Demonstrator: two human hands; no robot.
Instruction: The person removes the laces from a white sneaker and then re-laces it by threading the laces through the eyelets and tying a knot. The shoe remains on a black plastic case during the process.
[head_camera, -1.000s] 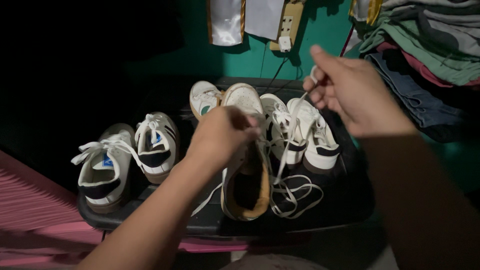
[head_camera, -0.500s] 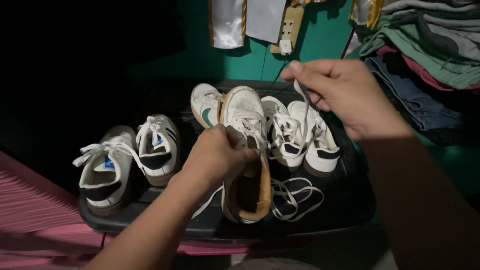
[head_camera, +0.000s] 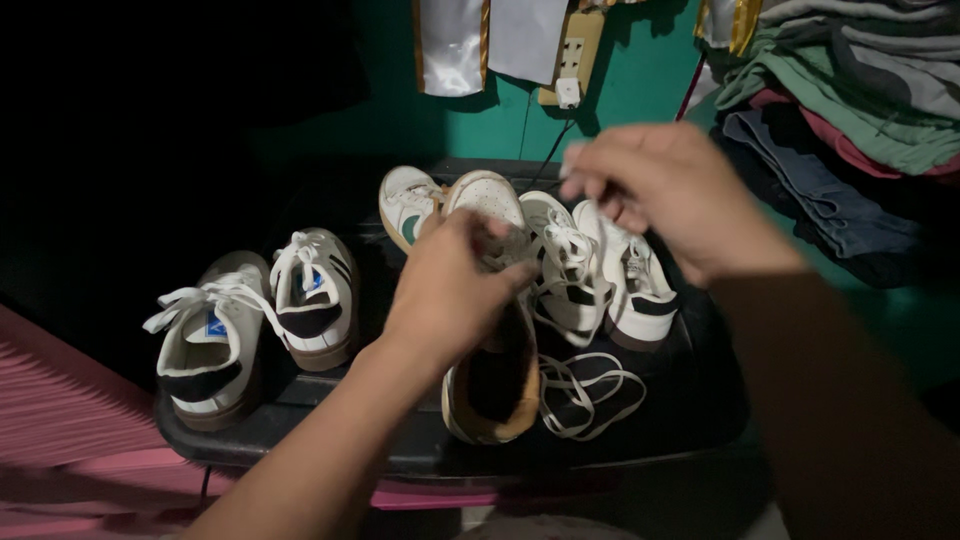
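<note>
Left hand (head_camera: 450, 295) clamping tan-lined sneaker (head_camera: 495, 385), toe pointing away; right hand (head_camera: 665, 200) pinching white lace (head_camera: 590, 225) above, right of sneaker.

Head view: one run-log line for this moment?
left hand: grips white shoe | right hand: pinches lace, raised | black tray: five shoes

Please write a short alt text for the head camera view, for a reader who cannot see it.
A person's left hand holds down a white sneaker on a black lid while the right hand pulls its white lace upward. More white sneakers stand alongside.
</note>
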